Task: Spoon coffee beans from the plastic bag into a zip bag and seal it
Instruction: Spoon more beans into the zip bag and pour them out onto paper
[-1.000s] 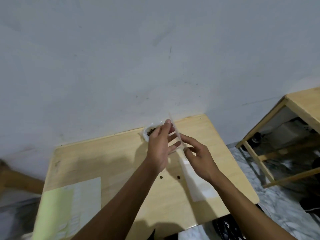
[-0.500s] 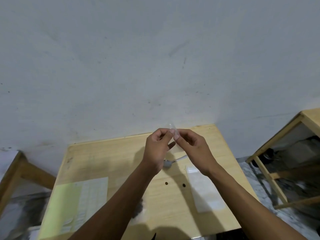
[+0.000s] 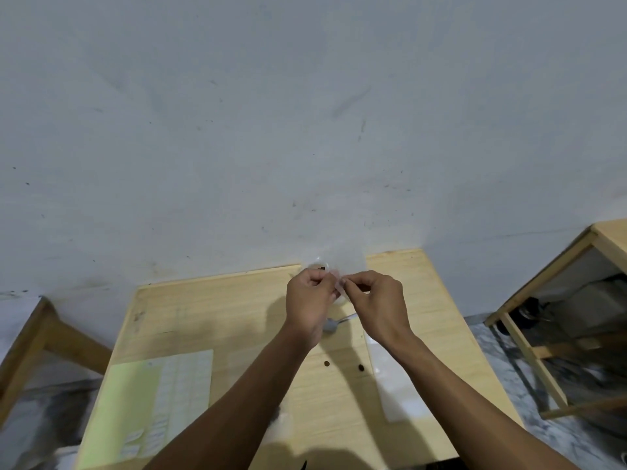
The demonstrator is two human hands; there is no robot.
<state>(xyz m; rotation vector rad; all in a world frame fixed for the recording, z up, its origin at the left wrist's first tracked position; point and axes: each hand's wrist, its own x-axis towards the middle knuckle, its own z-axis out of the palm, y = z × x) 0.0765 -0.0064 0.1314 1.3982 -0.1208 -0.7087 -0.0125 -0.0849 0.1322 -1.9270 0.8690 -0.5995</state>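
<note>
My left hand (image 3: 310, 300) and my right hand (image 3: 378, 301) meet above the wooden table (image 3: 210, 310) and pinch the edge of a small clear zip bag (image 3: 339, 283) between them. The rest of the bag stands up from the fingers, faint against the wall. Behind my left hand, at the table's far edge, peeks the plastic bag with coffee beans (image 3: 319, 266). A metal spoon (image 3: 334, 325) lies on the table under my hands. Two loose coffee beans (image 3: 360, 368) rest on the wood nearer to me.
A stack of clear zip bags (image 3: 398, 385) lies on the table's right side. A green and white sheet (image 3: 149, 401) lies at the front left. The wall stands right behind the table. A wooden shelf (image 3: 556, 317) stands to the right, a wooden frame (image 3: 37, 334) to the left.
Both hands came together and now pinch the small zip bag's edge. The view shifted, so the table sits lower and more central. The spoon has come into sight under the hands.
</note>
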